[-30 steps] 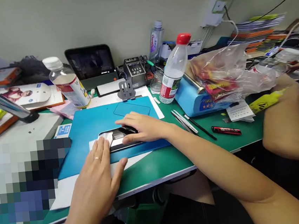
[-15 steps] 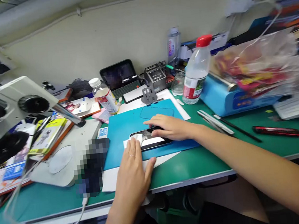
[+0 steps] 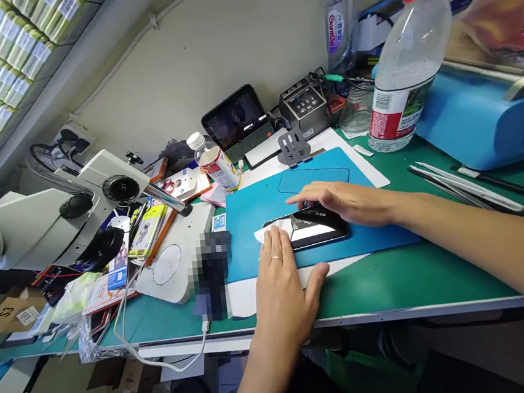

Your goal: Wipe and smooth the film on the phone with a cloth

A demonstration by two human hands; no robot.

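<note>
A dark, glossy phone [image 3: 318,231] lies on a blue mat [image 3: 249,213] with a white sheet under it. Wearing a ring, my left hand [image 3: 284,281] lies flat, its fingertips pressing a white cloth [image 3: 279,224] on the phone's left end; the thumb is spread. My right hand [image 3: 343,201] rests over the phone's upper right edge, fingers stretched to the left and nothing visible in them. The underside of that hand is partly hidden.
A microscope [image 3: 117,186] stands at the left by booklets [image 3: 147,232]. Behind the mat are a small bottle [image 3: 218,163], a screen device [image 3: 239,121] and a black unit [image 3: 304,106]. At the right are a large bottle [image 3: 402,84], tweezers [image 3: 469,189] and a blue machine [image 3: 481,113].
The view has shifted, so the desk things appear further right and more of the microscope shows. Both hands remain at the phone, the left still on the cloth.
</note>
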